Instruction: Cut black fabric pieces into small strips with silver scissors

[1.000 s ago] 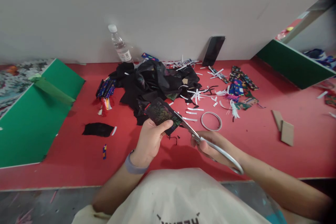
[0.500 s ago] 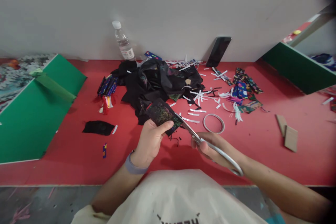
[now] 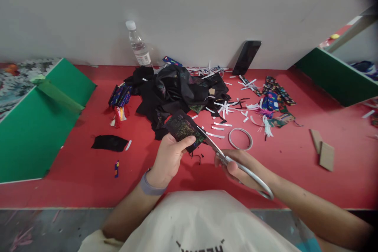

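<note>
My left hand [image 3: 169, 159] pinches a dark patterned piece of fabric [image 3: 184, 130], thumb on top. In my right hand [image 3: 236, 165] is a pair of scissors [image 3: 215, 146] with pale handles; its blades lie along the fabric's right edge. Whether the blades are apart I cannot make out. Small black scraps [image 3: 197, 157] lie on the red table just below the fabric. Behind it spreads a heap of black cloth [image 3: 174, 90]. A roll of tape [image 3: 240, 138] rests right of the blades, near several white paper strips [image 3: 217, 134].
A water bottle [image 3: 138, 47] and a phone [image 3: 247, 57] lean against the back wall. Green panels [image 3: 35, 138] flank the table [image 3: 73, 189]. Patterned fabric pieces with tassels [image 3: 120, 100] lie left of the heap, a black cloth piece [image 3: 110, 143] nearer me, cardboard pieces [image 3: 327, 155] at right.
Almost nothing differs. My right thumb has shifted slightly on the scissors' handle, and the view has moved a little. The fabric stays in my left hand.
</note>
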{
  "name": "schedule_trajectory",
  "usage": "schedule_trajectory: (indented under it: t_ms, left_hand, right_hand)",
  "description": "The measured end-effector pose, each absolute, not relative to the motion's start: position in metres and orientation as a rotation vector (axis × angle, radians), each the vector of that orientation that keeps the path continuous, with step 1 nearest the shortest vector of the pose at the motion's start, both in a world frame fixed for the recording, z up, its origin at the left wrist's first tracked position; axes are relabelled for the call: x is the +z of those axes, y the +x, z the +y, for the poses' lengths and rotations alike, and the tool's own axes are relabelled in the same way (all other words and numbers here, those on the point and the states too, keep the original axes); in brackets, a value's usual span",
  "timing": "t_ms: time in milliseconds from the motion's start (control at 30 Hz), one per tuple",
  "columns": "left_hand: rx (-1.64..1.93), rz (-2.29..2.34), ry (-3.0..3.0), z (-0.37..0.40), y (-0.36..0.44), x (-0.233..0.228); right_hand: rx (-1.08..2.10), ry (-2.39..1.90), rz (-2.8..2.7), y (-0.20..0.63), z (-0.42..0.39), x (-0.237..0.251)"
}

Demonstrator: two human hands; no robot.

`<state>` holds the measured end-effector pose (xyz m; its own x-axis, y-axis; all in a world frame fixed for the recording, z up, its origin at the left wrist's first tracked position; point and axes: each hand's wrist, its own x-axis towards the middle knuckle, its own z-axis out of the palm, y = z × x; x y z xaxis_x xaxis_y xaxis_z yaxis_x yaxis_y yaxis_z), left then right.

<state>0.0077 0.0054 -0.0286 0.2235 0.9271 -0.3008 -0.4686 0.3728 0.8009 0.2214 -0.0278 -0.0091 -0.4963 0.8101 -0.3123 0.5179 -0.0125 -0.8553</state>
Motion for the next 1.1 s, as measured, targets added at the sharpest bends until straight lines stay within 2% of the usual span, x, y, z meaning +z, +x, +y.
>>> schedule_trajectory:
  t_ms: [300, 700, 933, 1100]
  left_hand:
    - [1.062, 0.872, 0.652, 0.005, 0.008, -0.030]
    - [1.059, 0.875, 0.597, 0.002, 0.009, -0.025]
    - [1.088, 0.850, 0.584, 0.004, 0.006, -0.025]
    - [1.077, 0.867, 0.584, 0.003, 0.005, -0.026]
  right_hand:
    - [1.421, -1.450, -2.021, 0.221, -0.029, -0.015]
    - [1.462, -1.454, -1.939, 0.219, -0.034, -0.010]
    - [1.652, -1.387, -1.823, 0.220, -0.039, -0.006]
    - [1.563, -1.424, -1.899, 0.222, -0.038, -0.007]
